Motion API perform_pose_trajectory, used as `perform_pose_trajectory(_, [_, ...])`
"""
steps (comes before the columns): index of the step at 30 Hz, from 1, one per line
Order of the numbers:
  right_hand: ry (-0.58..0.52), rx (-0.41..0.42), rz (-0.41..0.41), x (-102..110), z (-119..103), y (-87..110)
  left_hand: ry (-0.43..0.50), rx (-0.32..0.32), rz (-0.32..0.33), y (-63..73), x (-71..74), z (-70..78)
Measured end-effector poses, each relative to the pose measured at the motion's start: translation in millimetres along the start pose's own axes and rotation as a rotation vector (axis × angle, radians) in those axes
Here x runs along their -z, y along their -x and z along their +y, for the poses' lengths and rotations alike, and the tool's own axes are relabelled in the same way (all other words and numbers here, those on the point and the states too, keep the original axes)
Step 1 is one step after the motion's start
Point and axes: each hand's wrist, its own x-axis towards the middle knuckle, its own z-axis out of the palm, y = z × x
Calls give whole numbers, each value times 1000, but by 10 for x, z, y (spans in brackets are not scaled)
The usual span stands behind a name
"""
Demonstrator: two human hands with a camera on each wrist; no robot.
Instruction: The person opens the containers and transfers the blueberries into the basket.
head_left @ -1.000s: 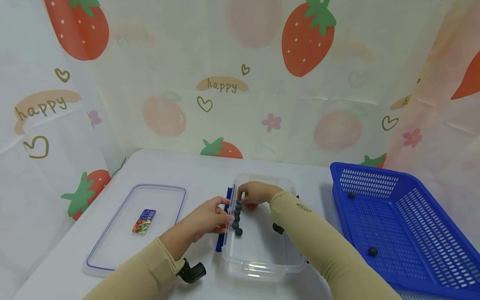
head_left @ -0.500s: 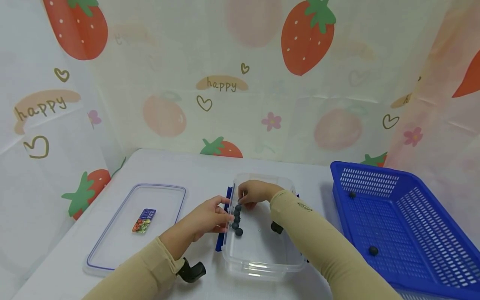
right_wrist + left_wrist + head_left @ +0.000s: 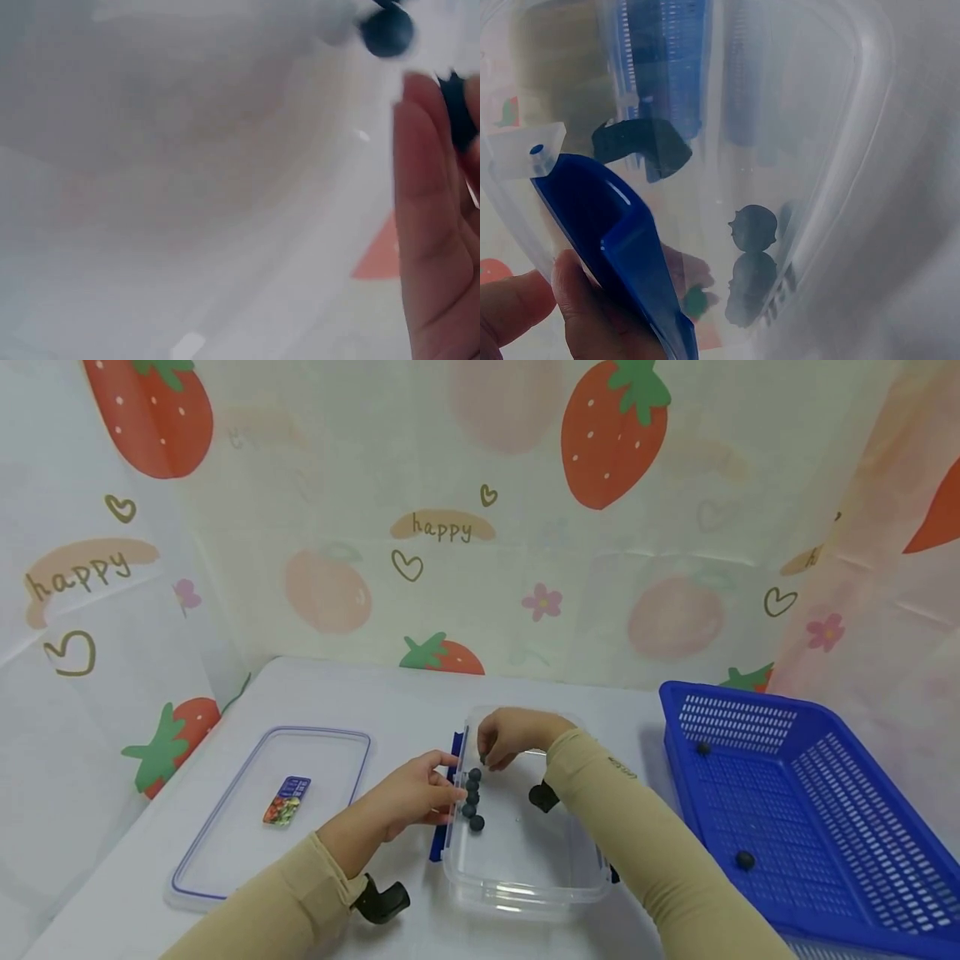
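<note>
My left hand (image 3: 412,789) holds the left wall of a clear plastic box (image 3: 525,877), its fingers around the rim beside the blue latch (image 3: 600,217). Inside the box, my right hand (image 3: 513,735) pinches a dark blueberry (image 3: 457,112) between thumb and fingertips, just beyond a row of several blueberries (image 3: 472,797) along the left wall. In the left wrist view, a blueberry (image 3: 754,228) with its crown shows through the clear plastic. The right wrist view has another blueberry (image 3: 388,31) close to the fingertips.
At right stands a blue slotted basket (image 3: 750,793) with a blueberry (image 3: 745,860) near its front and another blueberry (image 3: 703,748) farther back. A clear lid (image 3: 247,843) with a blue seal and a printed label (image 3: 287,800) lies at left. Patterned curtains (image 3: 540,552) enclose the table.
The right hand has risen slightly and moved a little away from the row, with a blueberry in its fingertips. The left hand stays in place at the box wall.
</note>
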Motion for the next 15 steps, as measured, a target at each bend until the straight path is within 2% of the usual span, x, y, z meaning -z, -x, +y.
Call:
perform_pose_trajectory(8, [-11, 32, 23, 233, -138, 212, 12, 5, -5, -16, 9, -2])
perform_pose_trajectory(15, [-8, 90, 96, 563, -145, 573, 12, 7, -2, -15, -7, 0])
